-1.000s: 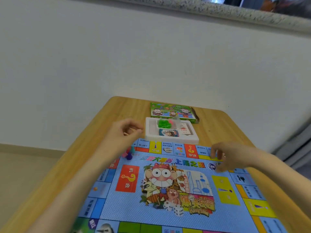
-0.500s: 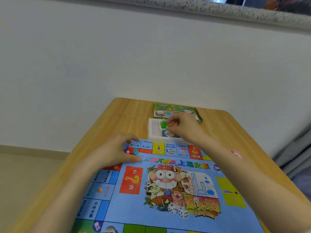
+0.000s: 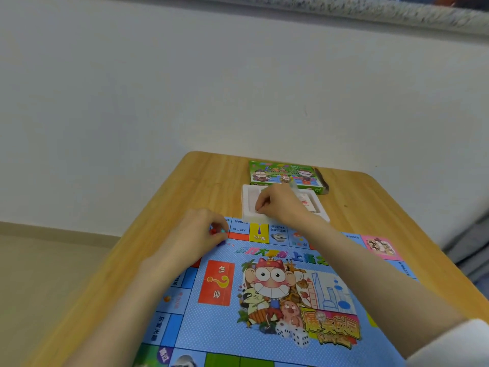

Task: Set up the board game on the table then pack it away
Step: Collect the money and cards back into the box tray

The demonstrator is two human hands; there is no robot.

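The board [image 3: 227,324] lies flat on the tabletop [image 3: 185,186], the left hand [image 3: 198,237] cupping coloured pawns [image 3: 218,231] at its far corner, likely gathering them, while the right hand [image 3: 281,205] curls into the white tray [image 3: 247,200] just beyond; holding what, I cannot tell.

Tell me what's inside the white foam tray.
The right hand reaches into the white foam tray, fingers curled, covering its middle. At its right end some cards show. The left end shows bare white. Anything beneath the hand is hidden.
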